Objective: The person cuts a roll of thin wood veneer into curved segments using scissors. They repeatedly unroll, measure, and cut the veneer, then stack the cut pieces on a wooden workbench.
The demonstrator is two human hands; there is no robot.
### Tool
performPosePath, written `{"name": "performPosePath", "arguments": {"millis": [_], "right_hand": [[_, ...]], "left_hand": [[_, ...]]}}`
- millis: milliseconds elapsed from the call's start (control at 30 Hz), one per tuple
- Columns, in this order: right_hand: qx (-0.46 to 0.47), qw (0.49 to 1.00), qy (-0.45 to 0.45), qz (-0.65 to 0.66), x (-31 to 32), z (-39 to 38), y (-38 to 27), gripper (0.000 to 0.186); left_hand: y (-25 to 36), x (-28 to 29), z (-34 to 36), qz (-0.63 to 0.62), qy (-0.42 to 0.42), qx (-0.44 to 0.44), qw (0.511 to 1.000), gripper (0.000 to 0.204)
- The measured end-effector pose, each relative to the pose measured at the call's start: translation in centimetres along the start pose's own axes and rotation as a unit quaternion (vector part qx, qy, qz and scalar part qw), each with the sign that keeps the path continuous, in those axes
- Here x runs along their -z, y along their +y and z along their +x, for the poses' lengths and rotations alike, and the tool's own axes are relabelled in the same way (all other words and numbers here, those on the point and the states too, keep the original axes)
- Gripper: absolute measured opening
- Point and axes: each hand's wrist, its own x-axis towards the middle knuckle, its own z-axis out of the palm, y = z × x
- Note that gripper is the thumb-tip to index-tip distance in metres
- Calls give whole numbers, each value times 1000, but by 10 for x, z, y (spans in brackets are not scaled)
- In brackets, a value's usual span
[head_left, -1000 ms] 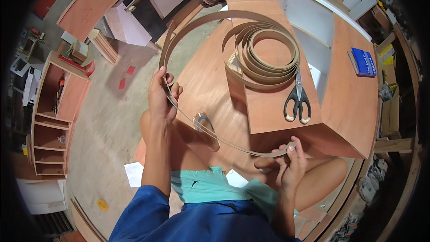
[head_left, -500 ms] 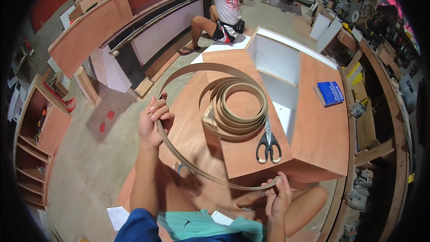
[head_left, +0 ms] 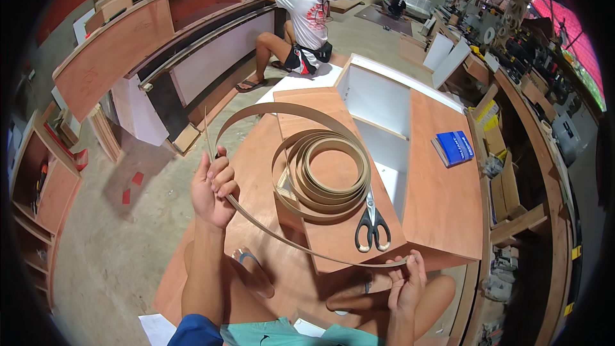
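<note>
In the head view, the left hand (head_left: 214, 189) is raised with its fingers curled shut around a thin wood-coloured edge banding strip (head_left: 269, 234), which passes through the fist. From there the strip runs down and to the right to the right hand (head_left: 405, 282), whose thumb and fingertips pinch it against the near edge of a wooden cabinet panel (head_left: 339, 243). Above the left hand the same strip arcs up and over to the right, then curls into a loose coil (head_left: 327, 176) lying flat on the panel, between the two hands and farther from the person. Black-handled scissors (head_left: 373, 224) lie on the panel just above the right hand, touching the coil's right side, their blades pointing away. Farther right of the right hand, well apart, a blue box (head_left: 455, 147) sits on the cabinet's other wooden face. Below the strip, between the hands, the person's bare legs and a sandalled foot (head_left: 251, 270) show. Well beyond the left hand, another person in a white shirt (head_left: 307, 19) sits on the floor facing a long wooden counter (head_left: 122, 45).
</note>
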Motion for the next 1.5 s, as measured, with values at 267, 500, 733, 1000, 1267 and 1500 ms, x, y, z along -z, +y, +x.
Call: {"name": "performPosePath", "arguments": {"millis": [267, 500, 733, 1000, 1267, 1500], "right_hand": [[-18, 999, 4, -26, 7, -2, 4, 30], [22, 999, 10, -31, 15, 11, -7, 33], [-18, 989, 58, -133, -4, -6, -19, 57], [-16, 993, 49, -102, 0, -14, -8, 40], [-80, 991, 92, -60, 40, -9, 34, 34], [-119, 988, 86, -39, 14, -15, 19, 31]], "left_hand": [[7, 13, -8, 15, 25, -40, 999, 41], [3, 20, -4, 27, 120, -61, 990, 37], [9, 20, 3, 48, 160, -69, 984, 35], [5, 32, -7, 113, 176, -81, 974, 40], [-2, 12, -1, 138, 130, -89, 978, 20], [-15, -3, 0, 326, 126, -109, 931, 26]]}}
